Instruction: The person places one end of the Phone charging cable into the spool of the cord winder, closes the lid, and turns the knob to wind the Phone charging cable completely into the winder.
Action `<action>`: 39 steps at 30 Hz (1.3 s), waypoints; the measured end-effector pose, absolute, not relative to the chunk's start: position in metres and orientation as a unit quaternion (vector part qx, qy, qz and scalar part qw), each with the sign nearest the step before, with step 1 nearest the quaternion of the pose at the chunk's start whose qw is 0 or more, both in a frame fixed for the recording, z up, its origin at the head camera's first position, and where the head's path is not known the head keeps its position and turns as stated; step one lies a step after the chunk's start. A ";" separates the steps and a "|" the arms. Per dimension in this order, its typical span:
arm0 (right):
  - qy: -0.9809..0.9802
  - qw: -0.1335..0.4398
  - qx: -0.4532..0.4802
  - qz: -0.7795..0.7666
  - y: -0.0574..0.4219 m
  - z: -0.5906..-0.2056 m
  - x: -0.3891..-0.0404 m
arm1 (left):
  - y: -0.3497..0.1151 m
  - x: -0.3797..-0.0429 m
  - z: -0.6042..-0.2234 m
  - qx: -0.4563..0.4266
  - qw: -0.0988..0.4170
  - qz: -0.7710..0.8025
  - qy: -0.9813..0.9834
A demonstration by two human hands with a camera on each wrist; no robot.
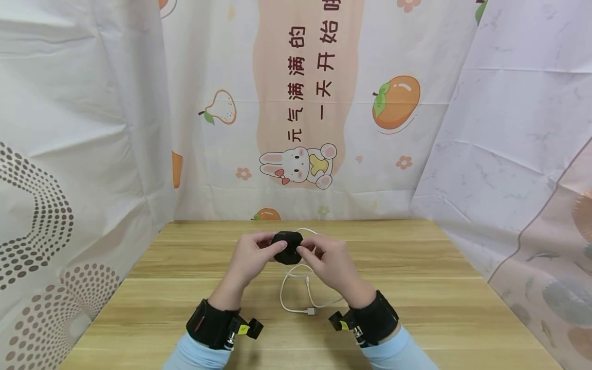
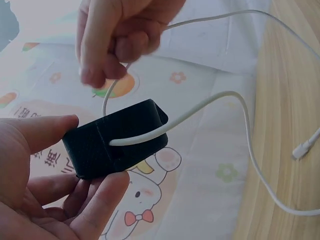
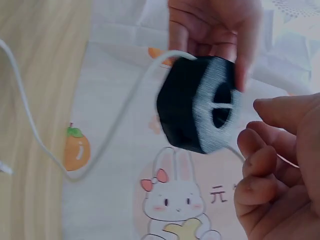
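My left hand (image 1: 250,257) grips a small black faceted block (image 1: 288,248) between thumb and fingers, raised over the table. The block looks like a cable winder. In the right wrist view its pale grey face has a round hole, with a bit of white strand across it. A white USB cable (image 2: 140,138) comes out of the block's side and loops away. Close on the other side, my right hand (image 1: 330,259) has its fingers curled round another stretch of this cable, which runs from the block to them.
On the wooden table (image 1: 208,329), below the hands, lie loose loops of the cable with its USB plug (image 1: 311,311) and a smaller white connector (image 1: 307,281). A printed curtain (image 1: 222,169) hangs along the table's back edge, and white sheets flank both sides.
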State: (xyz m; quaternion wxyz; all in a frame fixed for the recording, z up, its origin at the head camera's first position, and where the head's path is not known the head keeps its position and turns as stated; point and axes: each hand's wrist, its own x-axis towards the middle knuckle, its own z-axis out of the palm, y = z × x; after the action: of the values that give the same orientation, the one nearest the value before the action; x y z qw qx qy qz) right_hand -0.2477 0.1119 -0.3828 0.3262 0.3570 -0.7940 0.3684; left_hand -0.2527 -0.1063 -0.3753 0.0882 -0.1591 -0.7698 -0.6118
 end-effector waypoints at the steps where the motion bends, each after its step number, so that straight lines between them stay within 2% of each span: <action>1: -0.790 0.328 0.360 0.373 0.114 -0.381 -0.247 | -0.107 -0.253 -0.375 -0.156 0.087 -0.615 -0.768; 13: -0.758 0.424 0.369 0.331 0.132 -0.362 -0.242 | -0.117 -0.255 -0.376 -0.115 0.065 -0.639 -0.758; 17: -0.756 0.440 0.378 0.303 0.136 -0.359 -0.241 | -0.120 -0.257 -0.376 -0.109 0.050 -0.649 -0.751; 24: -0.758 0.440 0.405 0.261 0.138 -0.356 -0.239 | -0.121 -0.259 -0.377 -0.117 0.026 -0.652 -0.748; 39: -0.761 0.400 0.482 0.167 0.122 -0.367 -0.242 | -0.114 -0.263 -0.381 -0.160 -0.036 -0.655 -0.738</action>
State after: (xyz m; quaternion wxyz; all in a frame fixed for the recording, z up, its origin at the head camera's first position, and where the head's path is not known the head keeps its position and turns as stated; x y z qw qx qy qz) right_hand -0.2418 0.1221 -0.3669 0.3997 0.4824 -0.7612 0.1675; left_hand -0.2630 -0.1140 -0.3808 -0.0362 -0.1596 -0.7378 -0.6548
